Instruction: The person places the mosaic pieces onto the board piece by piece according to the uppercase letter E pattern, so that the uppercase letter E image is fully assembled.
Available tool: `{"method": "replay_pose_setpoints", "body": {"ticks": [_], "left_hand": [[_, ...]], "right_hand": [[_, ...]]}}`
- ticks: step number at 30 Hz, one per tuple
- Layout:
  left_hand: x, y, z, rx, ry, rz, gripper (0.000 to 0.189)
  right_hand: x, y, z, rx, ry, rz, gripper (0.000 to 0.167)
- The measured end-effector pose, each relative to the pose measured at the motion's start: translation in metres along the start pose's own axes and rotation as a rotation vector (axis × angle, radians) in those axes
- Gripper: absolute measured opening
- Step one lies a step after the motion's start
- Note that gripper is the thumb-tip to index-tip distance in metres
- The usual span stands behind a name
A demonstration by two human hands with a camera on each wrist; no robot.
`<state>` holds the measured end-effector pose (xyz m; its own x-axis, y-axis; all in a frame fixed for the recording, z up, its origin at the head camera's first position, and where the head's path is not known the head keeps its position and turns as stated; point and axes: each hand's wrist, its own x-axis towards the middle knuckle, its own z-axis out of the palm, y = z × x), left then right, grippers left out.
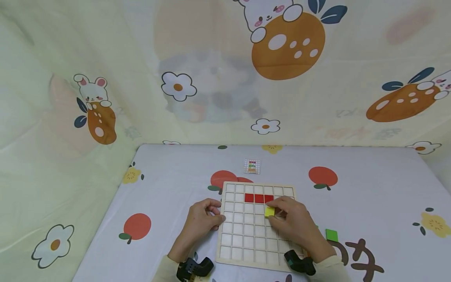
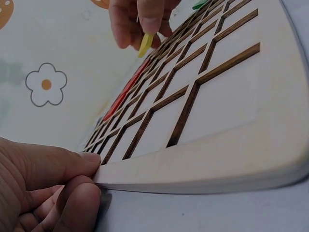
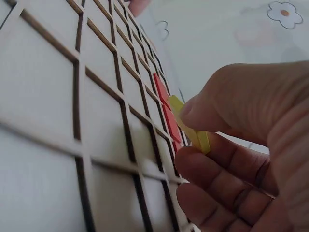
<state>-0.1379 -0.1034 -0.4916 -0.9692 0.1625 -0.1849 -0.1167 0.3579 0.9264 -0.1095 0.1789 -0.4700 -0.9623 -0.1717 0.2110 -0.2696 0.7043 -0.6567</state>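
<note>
A wooden grid board (image 1: 237,239) lies flat on the table, its cells divided by raised strips. Three red tiles (image 1: 258,198) sit side by side in a row near its far edge. My right hand (image 1: 294,221) pinches a yellow square tile (image 1: 269,212) between thumb and fingers, just below the rightmost red tile. In the right wrist view the yellow tile (image 3: 193,128) is tilted over the grid. At the board's left edge my left hand (image 1: 201,219) grips the rim, thumb on top and curled index finger against the side, as the left wrist view shows.
A small card with a coloured grid pattern (image 1: 251,166) lies beyond the board. Right of my right hand is a green tile (image 1: 331,235), with another green bit partly hidden by the hand. A patterned cloth wall (image 1: 218,133) rises behind the table.
</note>
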Motion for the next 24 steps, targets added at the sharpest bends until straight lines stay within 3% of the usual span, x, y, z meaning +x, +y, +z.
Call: {"method": "replay_pose_setpoints", "body": {"ticks": [16,24], "left_hand": [[0.002,-0.002,0.0,0.008,0.001,0.008,0.031],[0.001,-0.001,0.0,0.012,0.004,0.023,0.031]], "right_hand": [[0.018,-0.01,0.027,0.028,-0.052,-0.015,0.027],[0.022,-0.015,0.032,-0.004,-0.084,0.027,0.026]]}}
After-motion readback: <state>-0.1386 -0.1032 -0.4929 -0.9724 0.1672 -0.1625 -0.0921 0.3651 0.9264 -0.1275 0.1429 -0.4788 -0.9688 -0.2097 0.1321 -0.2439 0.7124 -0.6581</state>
